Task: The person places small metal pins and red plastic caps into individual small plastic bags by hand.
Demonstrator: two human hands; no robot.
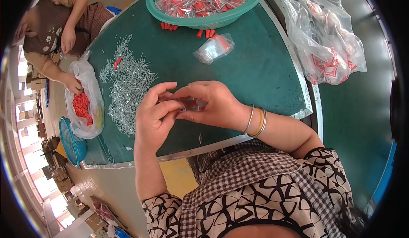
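Note:
Both hands meet over the green table, around a small clear plastic bag (194, 105) with something red in it. My left hand (155, 114) pinches the bag's left end. From the right, my right hand (213, 103) grips the same bag between thumb and fingers. Just left of my hands lies a spread pile of metal screws (130, 86), with a few red pieces (117, 62) on top. Beyond my hands rests a packet of empty-looking clear bags (213, 49), and red plugs (207, 33) lie near it.
A green basket (204, 22) of filled bags stands at the table's far edge. At the left, a co-worker's hand (73, 83) reaches into a plastic bag of red pieces (96, 105), above a blue basket (73, 142). Clear plastic bags (328, 37) lie at the right, beyond the metal edge (294, 46).

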